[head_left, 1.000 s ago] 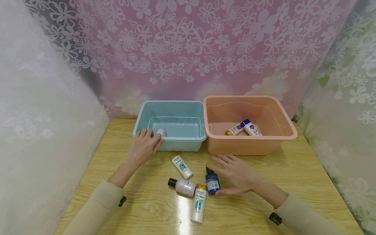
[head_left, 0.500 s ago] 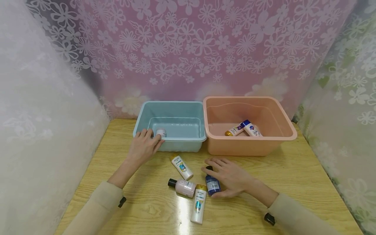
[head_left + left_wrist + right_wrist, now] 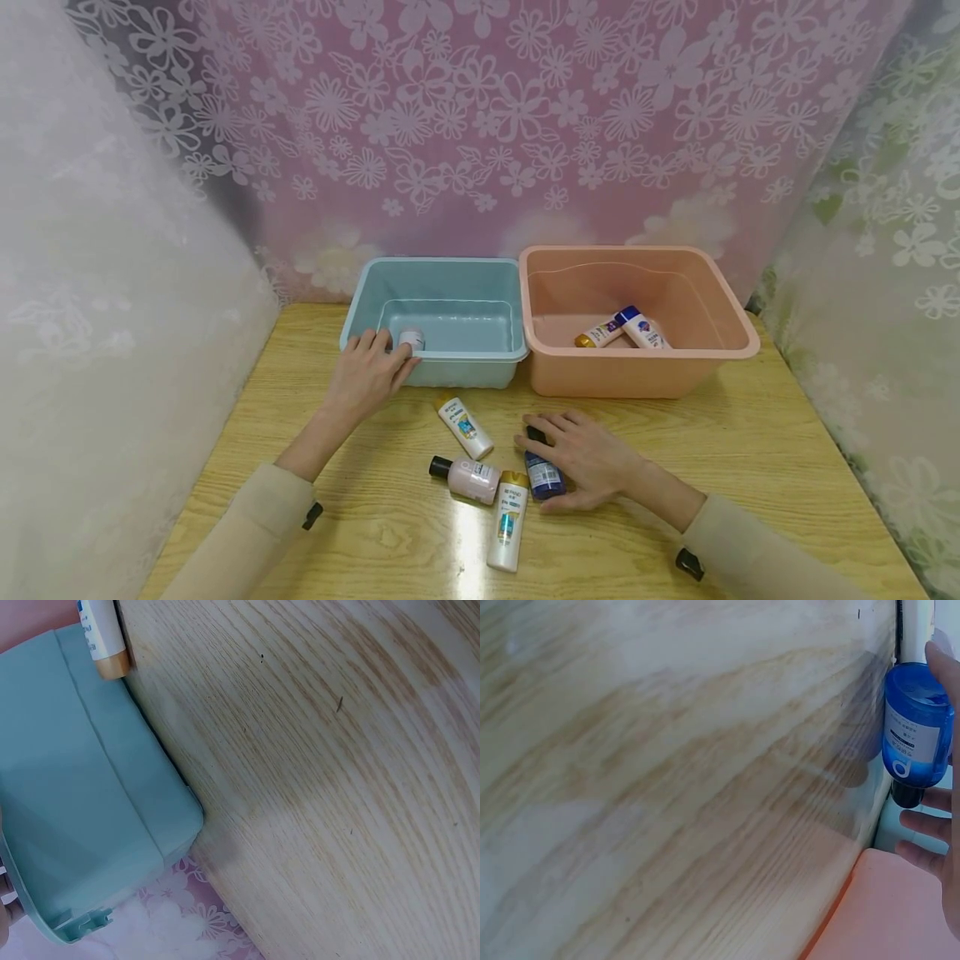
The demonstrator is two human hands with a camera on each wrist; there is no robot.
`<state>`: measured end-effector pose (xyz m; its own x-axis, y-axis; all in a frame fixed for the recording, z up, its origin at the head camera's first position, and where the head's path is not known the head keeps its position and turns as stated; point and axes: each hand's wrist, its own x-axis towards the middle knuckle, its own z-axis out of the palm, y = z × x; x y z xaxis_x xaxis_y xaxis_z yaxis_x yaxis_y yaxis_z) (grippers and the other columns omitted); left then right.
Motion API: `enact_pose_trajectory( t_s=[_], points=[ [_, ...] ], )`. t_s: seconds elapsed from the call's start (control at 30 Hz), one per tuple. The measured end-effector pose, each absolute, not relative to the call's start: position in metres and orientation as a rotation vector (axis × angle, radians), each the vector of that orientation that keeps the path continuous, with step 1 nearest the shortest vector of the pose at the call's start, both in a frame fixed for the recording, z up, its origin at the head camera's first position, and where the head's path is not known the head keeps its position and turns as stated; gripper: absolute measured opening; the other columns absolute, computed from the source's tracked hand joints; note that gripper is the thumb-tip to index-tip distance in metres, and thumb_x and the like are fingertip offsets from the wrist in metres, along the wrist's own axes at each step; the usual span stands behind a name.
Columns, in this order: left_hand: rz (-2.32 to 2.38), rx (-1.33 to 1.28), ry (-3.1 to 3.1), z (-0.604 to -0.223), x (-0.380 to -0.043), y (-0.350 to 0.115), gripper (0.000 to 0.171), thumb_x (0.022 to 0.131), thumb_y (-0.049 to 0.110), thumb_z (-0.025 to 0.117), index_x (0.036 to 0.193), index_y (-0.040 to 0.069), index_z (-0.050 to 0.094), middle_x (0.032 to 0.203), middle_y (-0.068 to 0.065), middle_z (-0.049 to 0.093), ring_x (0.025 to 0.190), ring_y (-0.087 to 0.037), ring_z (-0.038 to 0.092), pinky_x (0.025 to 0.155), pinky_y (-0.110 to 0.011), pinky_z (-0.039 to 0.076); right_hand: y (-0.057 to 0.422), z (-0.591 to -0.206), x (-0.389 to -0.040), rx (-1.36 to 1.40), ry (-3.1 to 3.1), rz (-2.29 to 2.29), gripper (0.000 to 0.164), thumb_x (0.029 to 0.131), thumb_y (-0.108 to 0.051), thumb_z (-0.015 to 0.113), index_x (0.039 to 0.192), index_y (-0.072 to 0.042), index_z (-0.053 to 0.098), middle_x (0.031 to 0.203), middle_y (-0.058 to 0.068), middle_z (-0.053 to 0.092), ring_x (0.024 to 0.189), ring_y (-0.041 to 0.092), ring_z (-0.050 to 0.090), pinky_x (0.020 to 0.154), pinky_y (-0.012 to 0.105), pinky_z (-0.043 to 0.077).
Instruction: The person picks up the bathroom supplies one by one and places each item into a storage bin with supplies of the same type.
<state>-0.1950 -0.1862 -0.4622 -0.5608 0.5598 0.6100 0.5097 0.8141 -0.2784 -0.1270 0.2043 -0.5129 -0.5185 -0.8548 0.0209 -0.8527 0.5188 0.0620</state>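
My left hand [image 3: 363, 367] grips the near left rim of the light blue plastic bin [image 3: 468, 369], with its fingers curled over the edge. A small white jar [image 3: 412, 337] lies inside that bin, close to those fingers. My right hand [image 3: 592, 462] is spread over a dark blue bottle [image 3: 545, 477] with a black cap, which lies on the table. In the right wrist view the thumb [image 3: 943, 667] is by the base of the blue bottle [image 3: 915, 727], while the loosely extended fingers [image 3: 926, 823] are beside its cap.
On the wooden table [image 3: 360, 517] lie a pink bottle [image 3: 472, 481] with a black cap and two white, gold-capped bottles, one nearer the bin [image 3: 463, 427] and one in front [image 3: 507, 525]. The orange bin [image 3: 615, 373] holds a blue-capped bottle [image 3: 640, 327] and a gold-capped tube [image 3: 598, 333].
My right hand has shifted slightly left and toward me, further over the blue bottle. My left hand has stayed on the blue bin's rim.
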Motion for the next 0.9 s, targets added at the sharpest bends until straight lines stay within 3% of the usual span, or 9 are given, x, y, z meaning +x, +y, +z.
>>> enact_pose_trajectory(
  t_s=[0.33, 0.6, 0.9],
  points=[
    [0.084, -0.784, -2.276, -0.4619, -0.1961, -0.1861, 0.048, 0.115, 0.047, 0.032, 0.094, 0.013, 0.058, 0.08, -0.012, 0.052, 0.066, -0.028, 0.045, 0.057, -0.04, 0.041, 0.2026, -0.5126, -0.1285, 1.503, -2.757, -0.087, 0.089, 0.091, -0.083, 0.053, 0.16, -0.026, 0.043, 0.161, 0.013, 0.048, 0.141, 0.03, 0.056, 0.112, 0.05, 0.05],
    [0.086, -0.784, -2.275, -0.4618, -0.1958, -0.1869, 0.044, 0.114, 0.046, 0.039, 0.094, 0.013, 0.059, 0.08, -0.012, 0.053, 0.066, -0.028, 0.046, 0.057, -0.04, 0.041, 0.1996, -0.5128, -0.1315, 1.512, -2.769, -0.099, 0.084, 0.091, -0.083, 0.053, 0.155, -0.028, 0.048, 0.152, 0.01, 0.054, 0.135, 0.028, 0.059, 0.112, 0.05, 0.05],
    [0.066, -0.789, -2.277, -0.461, -0.1956, -0.1859, 0.048, 0.115, 0.046, 0.033, 0.093, 0.012, 0.058, 0.079, -0.012, 0.052, 0.066, -0.027, 0.044, 0.056, -0.04, 0.039, 0.1964, -0.5081, -0.1319, 1.527, -2.764, -0.127, 0.08, 0.09, -0.083, 0.055, 0.151, -0.03, 0.052, 0.147, 0.01, 0.056, 0.131, 0.028, 0.061, 0.111, 0.051, 0.051]
  ],
)
